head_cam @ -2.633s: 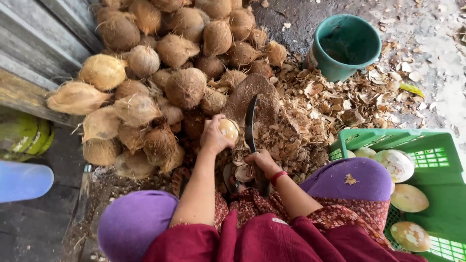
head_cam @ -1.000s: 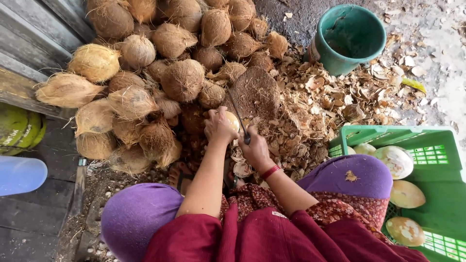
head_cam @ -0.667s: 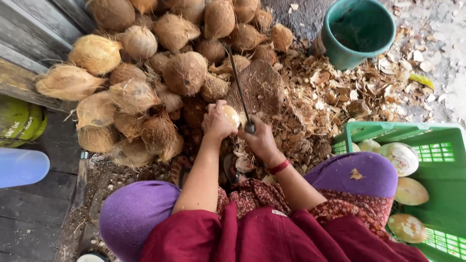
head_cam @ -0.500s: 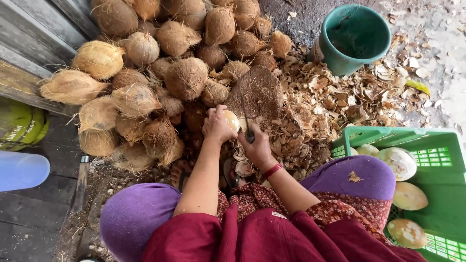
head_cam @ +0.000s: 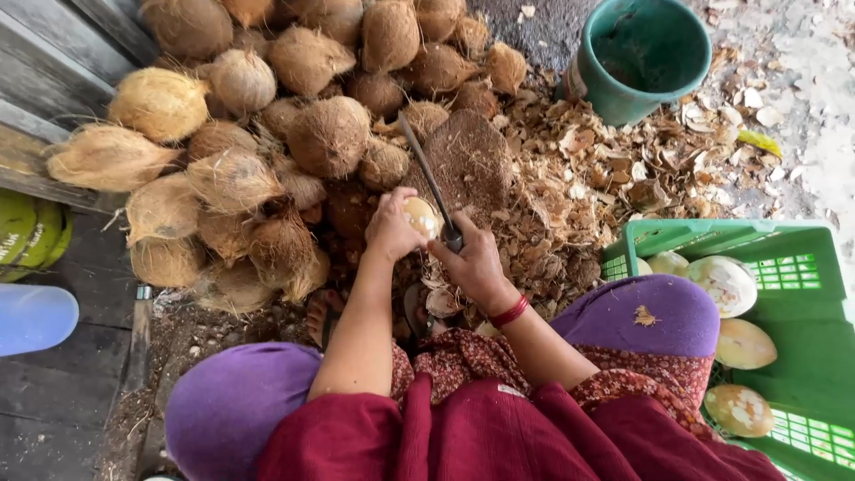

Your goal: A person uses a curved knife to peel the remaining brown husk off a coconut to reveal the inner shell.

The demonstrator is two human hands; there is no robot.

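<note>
Nearest are the person's knees in purple cloth and a dark red garment, with a green crate [head_cam: 806,343] at the near right holding pale peeled coconut pieces [head_cam: 745,343]. Just beyond the knees, the left hand [head_cam: 392,230] is wrapped around a small pale peeled coconut [head_cam: 420,216], gripping it from the left. The right hand [head_cam: 474,265], with a red band at the wrist, is clenched on the handle of a long knife [head_cam: 429,182], whose blade slants up and far-left past the coconut. Around them lie brown husk chips [head_cam: 606,169]. Farther left is a heap of hairy brown coconuts [head_cam: 267,116]; far right stands a green bucket [head_cam: 646,58].
</note>
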